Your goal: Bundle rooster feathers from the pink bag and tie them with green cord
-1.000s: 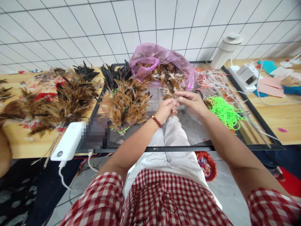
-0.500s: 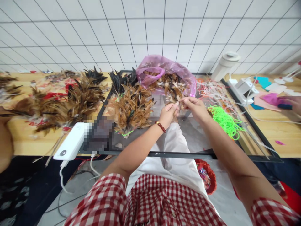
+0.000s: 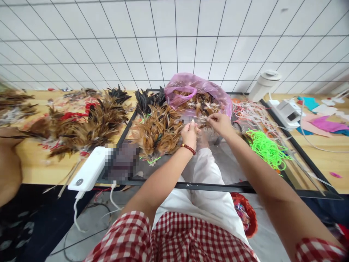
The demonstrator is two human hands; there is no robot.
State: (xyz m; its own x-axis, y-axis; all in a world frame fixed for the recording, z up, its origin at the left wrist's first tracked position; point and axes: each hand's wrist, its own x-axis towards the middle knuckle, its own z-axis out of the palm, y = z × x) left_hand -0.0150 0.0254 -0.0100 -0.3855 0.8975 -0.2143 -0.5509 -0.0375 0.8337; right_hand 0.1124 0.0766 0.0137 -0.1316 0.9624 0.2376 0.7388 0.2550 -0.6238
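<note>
Over the glass panel, my left hand (image 3: pixel 190 134) is closed with its thumb uppermost; whatever its fingers hold is hidden. Just to its right, my right hand (image 3: pixel 221 124) pinches a pale, wispy feather (image 3: pixel 202 119) between thumb and fingertips. The two hands are close together but apart. A pile of brown feathers (image 3: pixel 159 133) lies left of my left hand, with black feathers (image 3: pixel 148 102) behind it. Beyond both hands, an open pink plastic bag (image 3: pixel 225 100) contains more brown feathers.
Green cord (image 3: pixel 265 149) and pale strings (image 3: pixel 253 111) lie to the right. A white bottle (image 3: pixel 263 85) and a power strip (image 3: pixel 286 112) stand behind. At left are a white power bank (image 3: pixel 89 169), more feathers (image 3: pixel 105 114) and another person's arm (image 3: pixel 9 163). A black frame (image 3: pixel 218 187) edges the glass.
My hands were together at the fingertips and have moved slightly apart, the left one turning thumb-up. The view has shifted a little. The other person's hand at far right has left the picture.
</note>
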